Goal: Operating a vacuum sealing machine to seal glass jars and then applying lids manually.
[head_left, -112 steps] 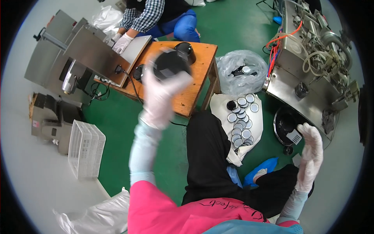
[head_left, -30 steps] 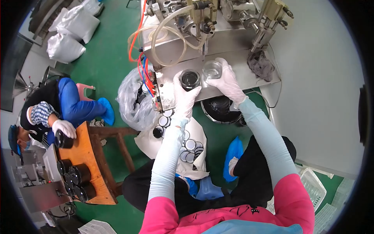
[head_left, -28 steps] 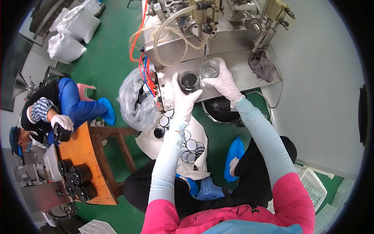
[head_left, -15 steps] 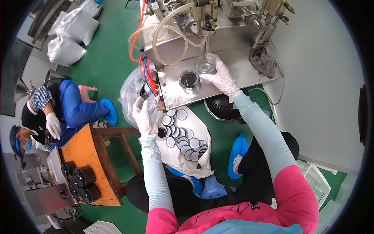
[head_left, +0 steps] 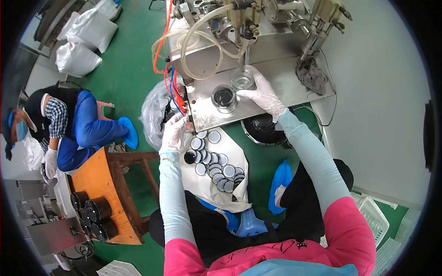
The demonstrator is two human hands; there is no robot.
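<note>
White-gloved, my right hand (head_left: pixel 267 95) grips a clear glass jar (head_left: pixel 241 79) under the filling nozzle (head_left: pixel 244 57) of a steel machine. Beside it on the steel tabletop (head_left: pixel 209 117) stands a second glass jar (head_left: pixel 224 98) with dark contents. My left hand (head_left: pixel 173 133), also gloved, is at the table's left front corner, its fingers closed against a small switch box (head_left: pixel 188 123). What they hold or press is hidden. Below that hand, several round lids (head_left: pixel 214 158) lie on a white sheet (head_left: pixel 198 184), most with their pale insides up.
A plastic bag (head_left: pixel 152 110) holding dark lids hangs left of the table. Under its front edge sits a bucket (head_left: pixel 264 129) of black material. A grey rag (head_left: pixel 313 76) lies at right. Left, a co-worker (head_left: pixel 55 119) sits beside a wooden table (head_left: pixel 119 198) with several black jars.
My left hand has moved from beside the bag to the switch box. My right hand stays on the jar under the nozzle. The co-worker has leaned left and lowered a hand.
</note>
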